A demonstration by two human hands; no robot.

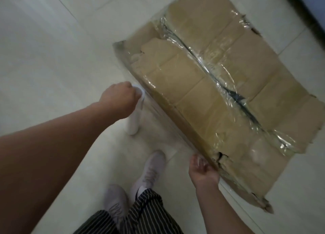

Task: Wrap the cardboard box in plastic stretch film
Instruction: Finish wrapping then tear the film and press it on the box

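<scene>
The big brown box [202, 79] sits on the tiled floor [44, 58], with shiny film [219, 70] over its top. The left hand [117, 97] grips the top of the white film roll [134, 121], just beside the box. The right hand [202, 170] pinches the film at the box's near edge, fingers curled.

The person wears dark trousers [140, 214] with thin white stripes and pale grey trainers [153, 168]; a white sock [140, 189] shows at one ankle. The left hand [117, 97], right hand [202, 172] and both forearms [61, 133] are bare.
</scene>
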